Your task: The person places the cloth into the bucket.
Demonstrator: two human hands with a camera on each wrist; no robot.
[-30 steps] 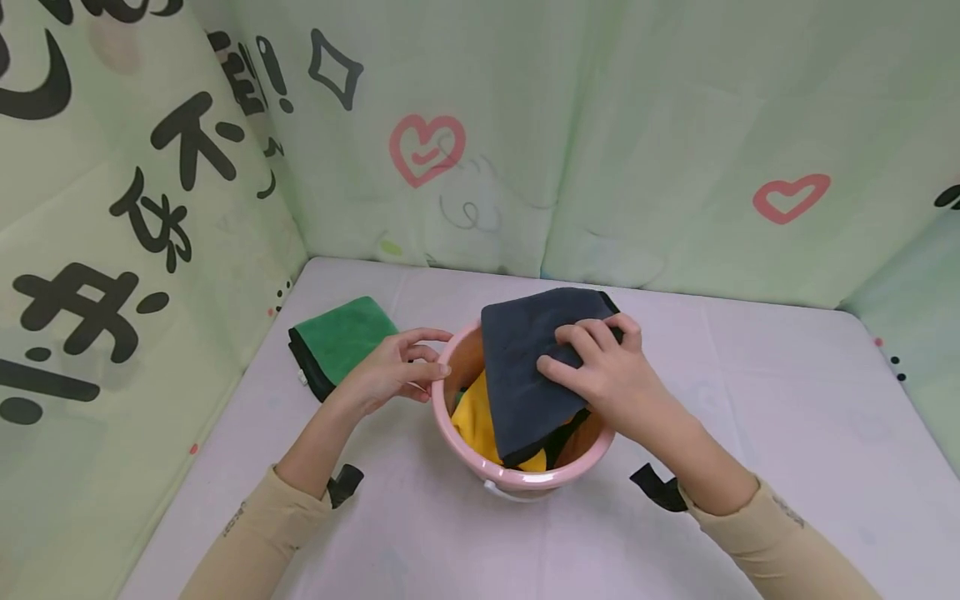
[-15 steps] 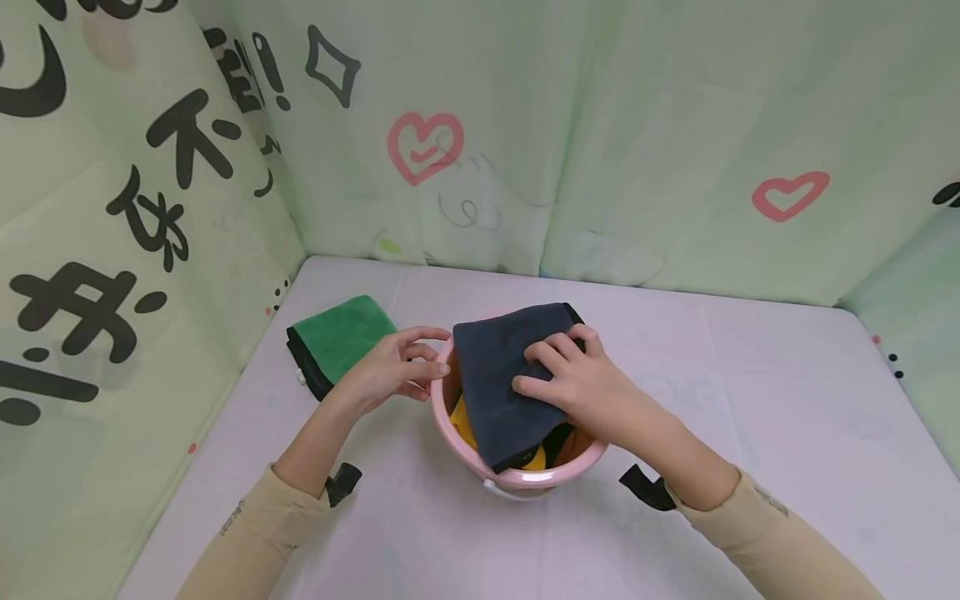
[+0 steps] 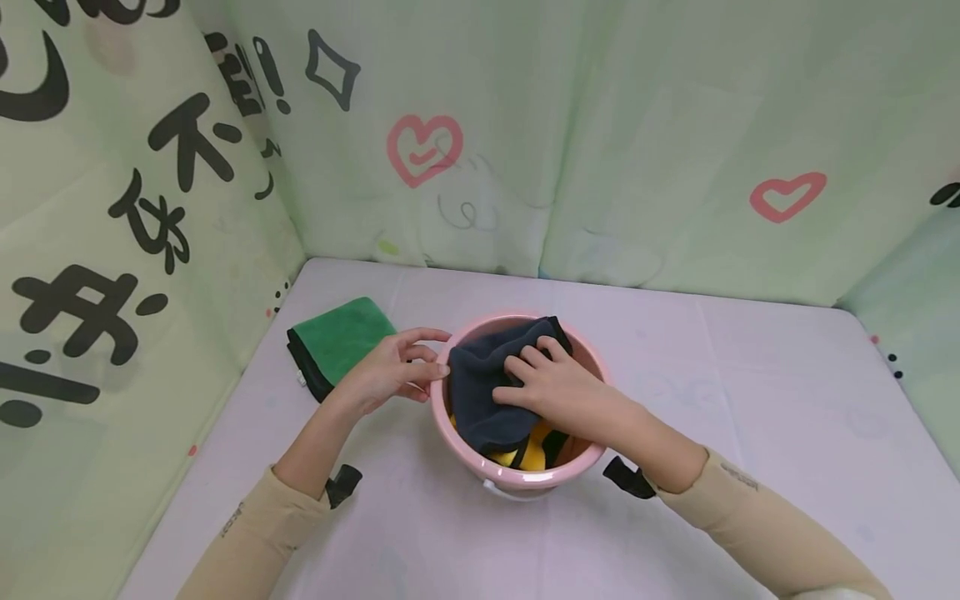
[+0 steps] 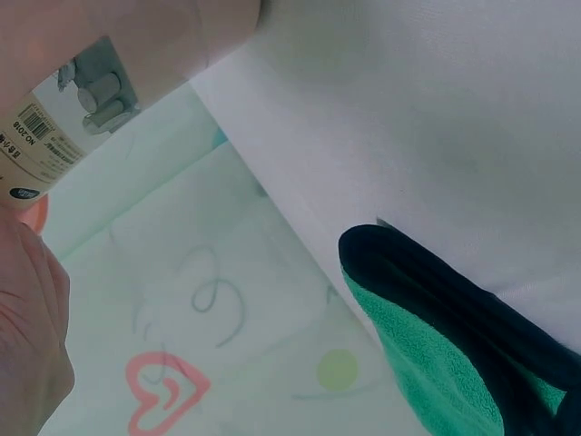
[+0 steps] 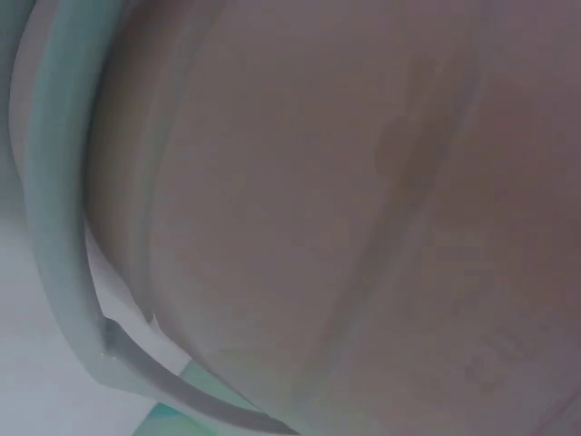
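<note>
A pink bucket [image 3: 542, 477] stands on the table. My left hand [image 3: 397, 368] holds its rim at the left, thumb on the near side of the fingers. My right hand [image 3: 558, 390] reaches over the bucket and grips a dark grey towel [image 3: 480, 392], which is now largely within the rim. Under it, yellow cloth [image 3: 534, 454] with black edging shows. In the left wrist view, part of the left hand [image 4: 32, 327] appears below the labelled bucket wall [image 4: 172, 45]. The bucket's wall [image 5: 272, 182] fills the right wrist view, where the right hand is hidden.
A folded green towel [image 3: 348, 337] with black edging lies left of the bucket, just behind the left hand. The bucket's white handle [image 3: 517, 495] hangs down in front. Printed curtains [image 3: 675, 150] rise along the table's back and left edges.
The right hand has moved left and down with the dark grey towel, which has sunk from above the rim into the bucket. The left hand stays at the rim.
</note>
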